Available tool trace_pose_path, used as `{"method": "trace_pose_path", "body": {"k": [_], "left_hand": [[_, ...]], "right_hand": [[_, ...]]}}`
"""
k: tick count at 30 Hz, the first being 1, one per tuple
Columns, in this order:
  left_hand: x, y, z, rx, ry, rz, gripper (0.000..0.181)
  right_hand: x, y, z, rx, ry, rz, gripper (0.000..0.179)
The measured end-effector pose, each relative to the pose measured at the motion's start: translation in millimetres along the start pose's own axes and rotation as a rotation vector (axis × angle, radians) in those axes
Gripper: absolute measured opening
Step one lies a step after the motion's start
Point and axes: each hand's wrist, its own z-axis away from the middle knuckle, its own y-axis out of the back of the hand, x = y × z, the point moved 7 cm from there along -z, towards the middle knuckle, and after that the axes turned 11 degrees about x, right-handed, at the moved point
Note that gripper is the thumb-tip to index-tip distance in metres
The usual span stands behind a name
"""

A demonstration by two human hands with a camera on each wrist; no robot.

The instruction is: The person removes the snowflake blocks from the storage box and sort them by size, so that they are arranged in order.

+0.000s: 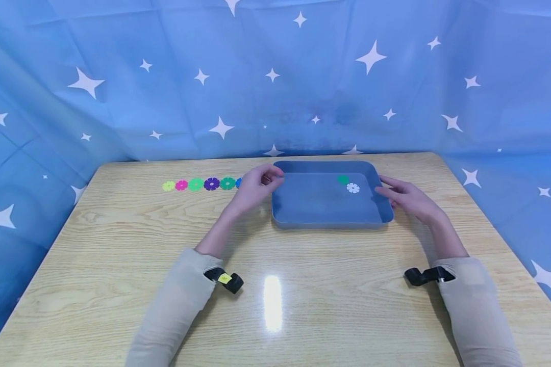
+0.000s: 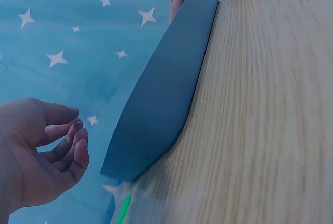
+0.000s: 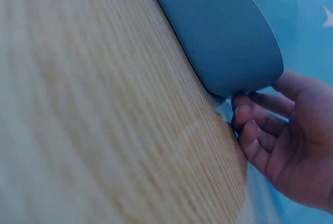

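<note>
A shallow blue-grey tray lies on the table, holding a white flower-shaped disc and a green disc towards its right side. My right hand grips the tray's right wall, thumb over the rim and fingers curled against the outside. At the tray's upper left corner hovers my left hand, its fingers loosely bent and nothing visible between them. In the left wrist view a gap separates that hand from the tray wall.
Left of the tray, a row of notched discs runs along the back of the wooden table: yellow, pink, green, purple, another green, and a blue one partly behind my left hand. A starry blue curtain hangs behind.
</note>
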Motion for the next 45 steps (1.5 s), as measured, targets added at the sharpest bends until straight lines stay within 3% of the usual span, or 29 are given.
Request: {"method": "trace_pose_path", "body": {"k": [11, 16, 27, 36, 45], "left_hand": [[12.4, -56.4, -7.9, -0.083, -0.039, 0.006, 0.019], [13.5, -83.8, -8.9, -0.134, -0.015, 0.015, 0.02], [11.6, -136.7, -17.7, -0.148, 0.028, 0.027, 0.019], [12.3, -165.5, -26.4, -0.176, 0.059, 0.007, 0.024], [14.4, -188.0, -41.6, -0.18, 0.124, -0.127, 0.03]], "right_hand": [[4, 0, -2.1, -0.002, -0.005, -0.02, 0.069], [3, -1, -1.2, -0.009, -0.003, -0.036, 0.069], [2, 0, 0.6, 0.0, 0.005, -0.038, 0.069], [0, -1, -0.4, 0.019, -0.01, -0.068, 0.07], [-1, -1, 1.2, -0.004, 0.016, -0.046, 0.068]]}}
